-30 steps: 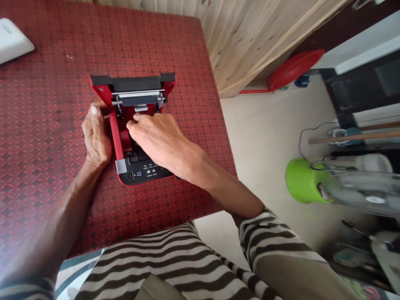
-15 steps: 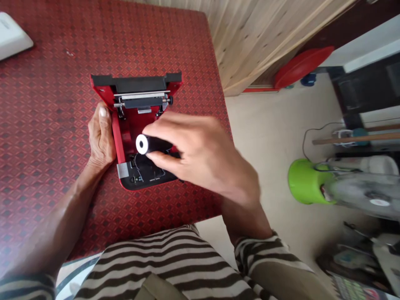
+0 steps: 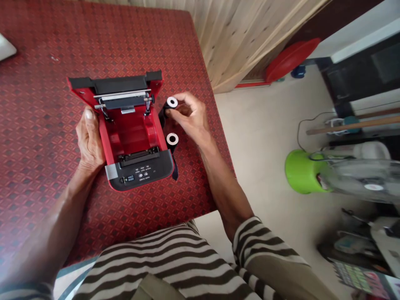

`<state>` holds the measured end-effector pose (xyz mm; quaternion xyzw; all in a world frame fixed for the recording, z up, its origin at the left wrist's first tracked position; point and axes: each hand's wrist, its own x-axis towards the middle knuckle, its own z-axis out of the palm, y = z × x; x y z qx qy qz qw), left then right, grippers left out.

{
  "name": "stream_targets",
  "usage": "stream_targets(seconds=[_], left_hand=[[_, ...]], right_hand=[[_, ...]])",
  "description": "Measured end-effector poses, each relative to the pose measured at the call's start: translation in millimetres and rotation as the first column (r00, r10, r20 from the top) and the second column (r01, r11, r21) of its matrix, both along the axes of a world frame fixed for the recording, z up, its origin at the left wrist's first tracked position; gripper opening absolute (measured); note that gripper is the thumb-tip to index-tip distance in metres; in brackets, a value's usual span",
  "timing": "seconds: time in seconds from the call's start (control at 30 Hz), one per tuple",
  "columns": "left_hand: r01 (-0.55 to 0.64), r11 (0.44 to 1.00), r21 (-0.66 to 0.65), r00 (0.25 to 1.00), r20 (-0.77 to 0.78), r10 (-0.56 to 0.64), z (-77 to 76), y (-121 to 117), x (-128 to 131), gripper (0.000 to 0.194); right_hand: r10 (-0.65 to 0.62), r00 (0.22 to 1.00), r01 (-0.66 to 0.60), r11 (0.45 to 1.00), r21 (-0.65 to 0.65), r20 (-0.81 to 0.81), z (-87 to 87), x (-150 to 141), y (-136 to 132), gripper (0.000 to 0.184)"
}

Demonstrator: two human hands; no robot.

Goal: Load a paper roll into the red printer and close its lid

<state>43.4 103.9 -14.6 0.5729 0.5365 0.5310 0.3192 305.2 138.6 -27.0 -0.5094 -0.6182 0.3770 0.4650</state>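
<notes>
A small red printer (image 3: 131,133) with a black front panel lies open on the red patterned table (image 3: 40,166), its lid tipped back. My left hand (image 3: 89,139) is wrapped against the printer's left side, thumb up by the hinge. To the right of the printer my right hand (image 3: 190,116) pinches a black roll with a white core (image 3: 170,104). A second black roll with a white core (image 3: 172,139) rests beside the printer's right wall, and a dark ribbon strip hangs below it. The printer's inner bay shows bare red.
A white object (image 3: 5,48) lies at the table's far left edge. Beyond the table's right edge are a wood-panel wall, a red round lid (image 3: 290,58), a green plastic vessel (image 3: 301,173) on the floor, and clutter at the lower right.
My right hand lifted the black roll out of the printer's bay and carried it to the right side of the printer. The left hand stayed on the printer's side.
</notes>
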Motion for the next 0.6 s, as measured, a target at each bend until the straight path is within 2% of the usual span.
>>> stream_targets(seconds=[0.13, 0.3, 0.4, 0.47, 0.53, 0.6], left_hand=[[-0.014, 1.0, -0.007, 1.0, 0.017, 0.014, 1.1, 0.7, 2.1, 0.063], [-0.034, 0.999, -0.023, 0.999, 0.035, 0.035, 0.9, 0.2, 2.3, 0.057], [-0.04, 0.999, -0.032, 0.998, 0.04, 0.042, -1.0, -0.4, 1.5, 0.054], [-0.043, 0.999, -0.029, 0.999, 0.018, 0.043, -2.8, -0.3, 0.8, 0.053], [-0.05, 0.999, -0.016, 0.999, -0.017, 0.049, -4.9, 0.2, 0.0, 0.054], [-0.054, 0.999, -0.003, 0.998, -0.041, 0.054, -6.5, 0.6, -0.6, 0.056]], right_hand=[[0.06, 0.997, -0.058, 0.997, -0.047, 0.046, -9.0, -3.5, 1.4, 0.034], [0.07, 0.997, -0.067, 0.994, -0.087, 0.032, 0.1, 6.9, -8.0, 0.041], [0.007, 0.993, -0.001, 0.999, -0.053, 0.12, 13.9, 22.5, -29.2, 0.024], [0.051, 0.979, -0.036, 0.996, -0.081, 0.195, 22.0, 31.3, -47.1, 0.015], [0.155, 0.965, -0.124, 0.981, -0.152, 0.213, 26.0, 33.8, -62.9, 0.023], [0.218, 0.954, -0.182, 0.966, -0.183, 0.203, 25.5, 28.6, -73.3, 0.039]])
